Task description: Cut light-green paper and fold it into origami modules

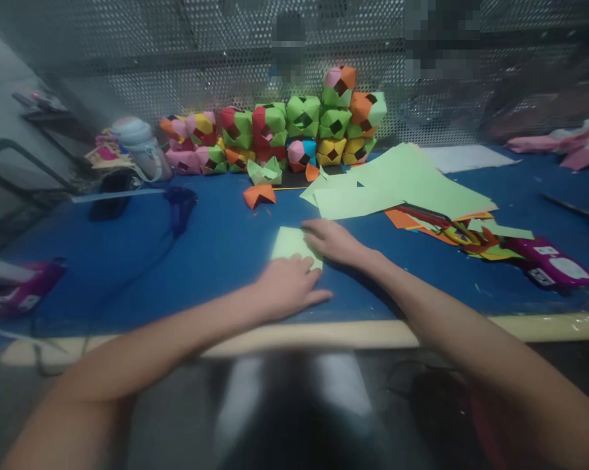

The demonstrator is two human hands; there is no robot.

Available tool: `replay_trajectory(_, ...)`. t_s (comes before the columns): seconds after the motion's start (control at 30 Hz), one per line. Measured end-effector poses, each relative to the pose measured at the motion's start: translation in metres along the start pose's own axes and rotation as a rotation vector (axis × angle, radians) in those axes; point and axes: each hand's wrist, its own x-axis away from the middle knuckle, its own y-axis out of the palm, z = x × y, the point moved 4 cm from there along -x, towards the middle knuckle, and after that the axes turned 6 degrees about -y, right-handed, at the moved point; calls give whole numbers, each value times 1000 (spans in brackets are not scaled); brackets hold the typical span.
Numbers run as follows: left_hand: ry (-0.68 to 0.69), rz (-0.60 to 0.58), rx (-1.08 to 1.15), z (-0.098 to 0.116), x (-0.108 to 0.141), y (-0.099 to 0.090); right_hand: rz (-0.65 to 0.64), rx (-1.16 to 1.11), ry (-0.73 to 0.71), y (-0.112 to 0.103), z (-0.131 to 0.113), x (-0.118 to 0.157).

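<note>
Small pale green paper piece [285, 243], flat on the blue-topped desk [216, 261] under my left hand [288, 284] and right hand [334, 241], both palm-down, fingers extended. Probably light, thin, easily creased; I'd pinch its edges.

Sheet [288, 241]: smooth matt paper. Screen [186, 72]: perforated metal.

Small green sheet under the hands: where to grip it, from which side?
Probably pinch the small green sheet at its exposed far-left corner, from the left: it looks flat on the table, left hand over its near edge, right hand over its right side.
</note>
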Motion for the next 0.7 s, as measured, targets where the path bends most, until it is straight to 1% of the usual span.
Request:
replay_trajectory(0.1,-13,54,99,-12,-2,-2,24,-16,-4,1,3,0)
replay_trajectory(0.2,-58,200,279,-29,-6,-6,26,-46,-41,1,6,-2)
replay_trajectory(0.3,-143,358,432,-53,-11,-9,13,-87,-66,-4,10,-2)
replay_trajectory(0.37,-184,431,479,-69,-15,-8,6,-109,-60,-9,14,-1)
replay_trajectory(0.4,-207,450,478,-76,-17,-6,4,-117,-53,-12,16,0)
replay_trajectory(0.5,-252,450,466,-95,-23,3,-12,-123,-38,-21,21,0)
replay_trajectory(0.6,-250,375,505,-106,-27,15,-55,-114,-54,-26,23,1)
replay_trajectory(0.7,-218,292,545,-109,-30,23,-94,-96,-84,-29,23,2)
